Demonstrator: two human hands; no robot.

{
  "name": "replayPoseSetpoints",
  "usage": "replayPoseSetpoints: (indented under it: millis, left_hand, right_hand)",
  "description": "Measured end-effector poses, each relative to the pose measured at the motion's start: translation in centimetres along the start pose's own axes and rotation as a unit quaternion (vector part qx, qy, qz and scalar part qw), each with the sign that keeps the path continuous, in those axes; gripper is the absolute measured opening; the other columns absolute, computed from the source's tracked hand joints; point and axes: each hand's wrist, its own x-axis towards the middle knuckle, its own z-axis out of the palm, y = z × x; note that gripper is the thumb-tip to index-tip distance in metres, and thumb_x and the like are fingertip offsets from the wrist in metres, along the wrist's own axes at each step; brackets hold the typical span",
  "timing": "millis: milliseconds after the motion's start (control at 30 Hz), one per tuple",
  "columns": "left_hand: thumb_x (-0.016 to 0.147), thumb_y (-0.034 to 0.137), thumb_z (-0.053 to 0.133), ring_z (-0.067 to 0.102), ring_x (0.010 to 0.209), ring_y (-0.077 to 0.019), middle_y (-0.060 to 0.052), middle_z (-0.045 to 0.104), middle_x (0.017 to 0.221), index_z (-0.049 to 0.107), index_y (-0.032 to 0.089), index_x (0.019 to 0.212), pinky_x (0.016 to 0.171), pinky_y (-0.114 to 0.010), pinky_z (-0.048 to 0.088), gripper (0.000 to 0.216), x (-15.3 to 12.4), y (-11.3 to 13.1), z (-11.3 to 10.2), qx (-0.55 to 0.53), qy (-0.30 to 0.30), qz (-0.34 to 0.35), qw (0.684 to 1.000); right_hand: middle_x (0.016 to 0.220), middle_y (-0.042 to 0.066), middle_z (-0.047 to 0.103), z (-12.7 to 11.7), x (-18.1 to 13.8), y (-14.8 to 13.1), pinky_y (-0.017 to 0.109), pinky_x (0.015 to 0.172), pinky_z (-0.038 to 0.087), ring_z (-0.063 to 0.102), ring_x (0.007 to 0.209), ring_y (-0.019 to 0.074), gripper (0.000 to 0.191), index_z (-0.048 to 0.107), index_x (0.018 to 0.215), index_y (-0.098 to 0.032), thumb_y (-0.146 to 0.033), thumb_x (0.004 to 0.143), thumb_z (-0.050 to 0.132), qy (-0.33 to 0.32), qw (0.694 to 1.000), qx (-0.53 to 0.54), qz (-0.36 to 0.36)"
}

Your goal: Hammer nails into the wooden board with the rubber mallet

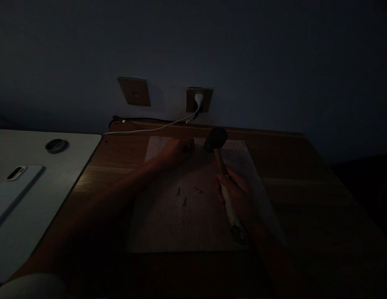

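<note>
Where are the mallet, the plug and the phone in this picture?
Mallet (220, 160): head view, on the handle just below the mallet's head.
Plug (198, 99): head view, on its white body.
Phone (14, 192): head view, on its back.

Inscriptions: none legible. The view is too dark to read any text, label, brand, number or sign.
</note>
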Motion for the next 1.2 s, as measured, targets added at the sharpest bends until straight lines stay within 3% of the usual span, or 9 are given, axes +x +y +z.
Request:
replayPoseSetpoints:
  millis: [167, 333, 433, 533, 733, 933, 1200]
  left_hand:
    - [0.080, 0.014, 0.062, 0.066, 0.071, -0.0147, -0.002, 0.073, 0.081, 0.070, 0.017, 0.092, 0.067, -0.024, 0.048, 0.015, 0.0, 0.0, 0.0, -0.028, -0.011, -0.013, 0.999]
    - [0.081, 0.012, 0.062, 0.070, 0.080, -0.0163, -0.003, 0.076, 0.090, 0.070, 0.017, 0.094, 0.074, -0.026, 0.052, 0.017, 0.3, -0.3, 0.0, -0.061, -0.006, -0.016, 0.998]
    - [0.079, 0.010, 0.063, 0.072, 0.080, -0.0155, -0.002, 0.077, 0.093, 0.067, 0.018, 0.107, 0.073, -0.024, 0.053, 0.029, 0.2, -0.2, 0.0, -0.075, -0.004, -0.034, 0.997]
    - [0.079, 0.009, 0.065, 0.073, 0.081, -0.0153, -0.003, 0.078, 0.097, 0.058, 0.019, 0.122, 0.072, -0.023, 0.054, 0.045, 0.1, -0.1, 0.1, -0.102, -0.001, -0.049, 0.994]
    - [0.080, 0.013, 0.068, 0.075, 0.083, -0.0175, -0.005, 0.078, 0.100, 0.056, 0.019, 0.127, 0.071, -0.025, 0.055, 0.049, 0.1, -0.4, 0.3, -0.113, -0.013, -0.051, 0.992]
    - [0.079, 0.019, 0.074, 0.074, 0.103, -0.0247, -0.010, 0.076, 0.118, 0.054, 0.019, 0.137, 0.085, -0.031, 0.056, 0.061, 0.2, -0.7, 0.5, -0.072, 0.010, -0.030, 0.997]
    - [0.081, 0.010, 0.063, 0.074, 0.085, -0.0190, -0.005, 0.078, 0.098, 0.058, 0.017, 0.130, 0.073, -0.027, 0.055, 0.050, 0.0, 0.2, 0.0, -0.096, -0.011, -0.046, 0.994]
  right_hand:
    - [0.070, -0.007, 0.059, 1.2, 0.4, -1.9, 0.019, 0.033, 0.038, 0.047, 0.042, 0.0084, 0.044, 0.063, 0.116, -0.025, -0.051, 0.082, 0.068, -0.006, 1.000, 0.011, -0.017]
    - [0.061, -0.008, 0.053, 2.4, 1.0, -0.5, 0.019, 0.034, 0.039, 0.044, 0.041, 0.0085, 0.032, 0.061, 0.097, -0.024, -0.054, 0.086, 0.064, -0.022, 1.000, -0.009, -0.017]
    - [0.060, -0.008, 0.053, 2.5, 0.9, 0.5, 0.019, 0.034, 0.037, 0.042, 0.040, 0.0080, 0.033, 0.059, 0.092, -0.024, -0.057, 0.087, 0.064, -0.035, 0.999, 0.000, -0.007]
    - [0.065, -0.007, 0.055, 2.5, 0.8, 0.6, 0.019, 0.034, 0.037, 0.044, 0.041, 0.0079, 0.033, 0.058, 0.094, -0.025, -0.056, 0.086, 0.066, -0.023, 1.000, 0.013, -0.003]
    - [0.063, -0.008, 0.054, 2.5, 0.8, 0.7, 0.019, 0.035, 0.037, 0.045, 0.041, 0.0085, 0.034, 0.060, 0.097, -0.024, -0.057, 0.086, 0.066, -0.039, 0.999, -0.014, 0.000]
    - [0.068, -0.008, 0.054, 2.6, 0.9, 1.1, 0.018, 0.034, 0.038, 0.045, 0.043, 0.0077, 0.037, 0.061, 0.102, -0.025, -0.059, 0.087, 0.065, -0.045, 0.999, -0.014, 0.021]
    - [0.063, -0.007, 0.055, 2.3, 0.8, 0.8, 0.019, 0.035, 0.038, 0.044, 0.042, 0.0083, 0.033, 0.060, 0.092, -0.024, -0.056, 0.088, 0.065, -0.051, 0.999, -0.008, -0.002]
